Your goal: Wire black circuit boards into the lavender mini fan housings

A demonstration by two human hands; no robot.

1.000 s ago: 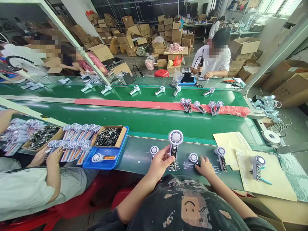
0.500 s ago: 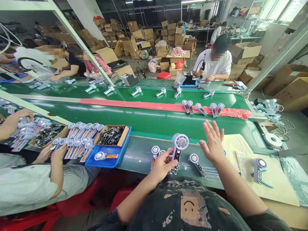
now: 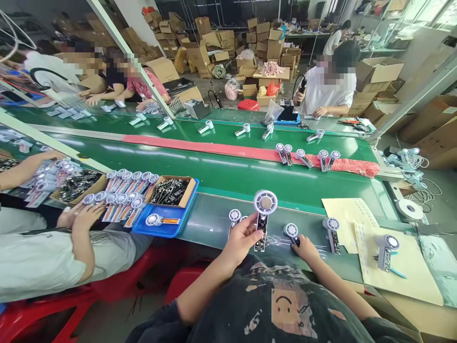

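Upright in my left hand [image 3: 243, 240] is a purple-and-white handheld fan [image 3: 265, 202], its round head on top and a black circuit board bared along the handle. My right hand [image 3: 306, 248] has its fingers closed around the lower handle of a second handheld fan [image 3: 292, 230], which lies on the bench. Partly hidden behind my left hand, another fan [image 3: 234, 216] stands on the bench. To the right of my right hand lies one more fan [image 3: 333, 225] with an exposed board.
Yellow sticker sheets [image 3: 403, 252] on the right carry a fan [image 3: 387, 252] and a blue-handled tool. A blue tray [image 3: 167, 230] on the left holds a fan and a box of black parts. Beyond runs a green conveyor [image 3: 228, 169]. A co-worker's hands [image 3: 84, 216] are at the left.
My right hand, raised with fingers spread before, has come down to the bench and closed on a fan's handle. My left hand still holds its fan. The camera view has shifted slightly.
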